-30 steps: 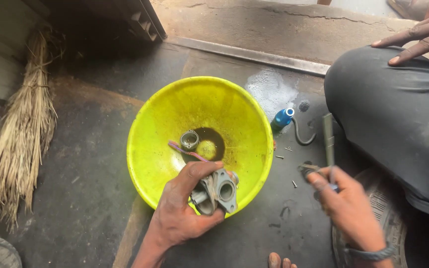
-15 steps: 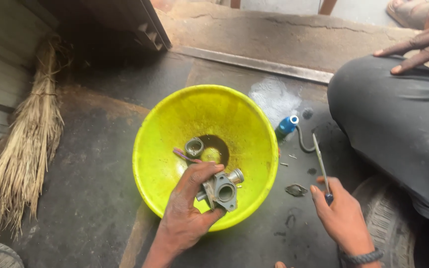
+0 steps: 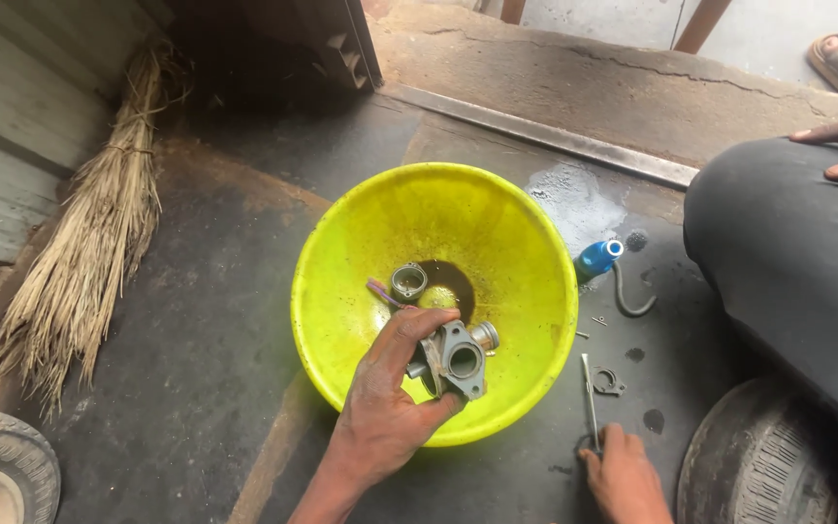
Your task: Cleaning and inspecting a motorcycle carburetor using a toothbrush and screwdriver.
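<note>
Left hand grips a grey metal carburetor body over the yellow basin, much as a moment ago. Right hand has dropped to the floor, fingers curled on a thin screwdriver now lying flat beside a small clip.

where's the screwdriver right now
In the head view the screwdriver lies on the floor right of the yellow bowl, beside a small metal ring, its handle end under the right hand.
</note>
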